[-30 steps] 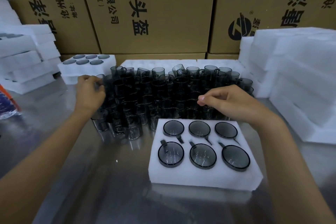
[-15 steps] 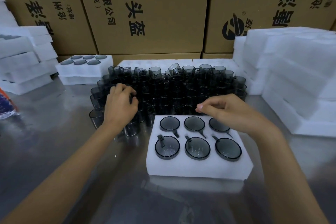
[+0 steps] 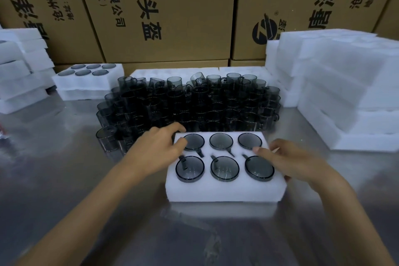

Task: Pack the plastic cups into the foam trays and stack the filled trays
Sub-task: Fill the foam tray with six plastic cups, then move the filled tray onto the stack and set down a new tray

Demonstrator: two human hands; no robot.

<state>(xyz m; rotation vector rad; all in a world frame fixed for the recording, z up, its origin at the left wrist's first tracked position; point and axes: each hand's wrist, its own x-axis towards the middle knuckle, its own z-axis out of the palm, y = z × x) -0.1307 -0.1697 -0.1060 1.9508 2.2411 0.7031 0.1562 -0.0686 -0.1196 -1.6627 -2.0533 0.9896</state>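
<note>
Risking, first, a spill of six cups if the filled foam tray gets lifted by its ends alone: soft foam, likely flexing in the middle. Risking, too, a knock against the loose cups crowded just behind the tray's far edge, several already leaning at the back of that cluster. Possibly catching a protruding handle as well, with fingers lying over the pockets.

Sitting nearest on the steel surface, the tray, all six pockets filled. Resting on the tray's left end, the left hand, fingers curled over the far-left corner, touching the foam beside the far-left cup. Clasping the tray's right end, the right hand, thumb on top near the far-right cup, fingers wrapped round the side.

Standing beyond the tray, touching or nearly so, the loose cups. Lying behind and left of the tray, well apart, the earlier filled stack. Piling up right of the tray, empty foam trays. Rising behind everything, cardboard boxes.
</note>
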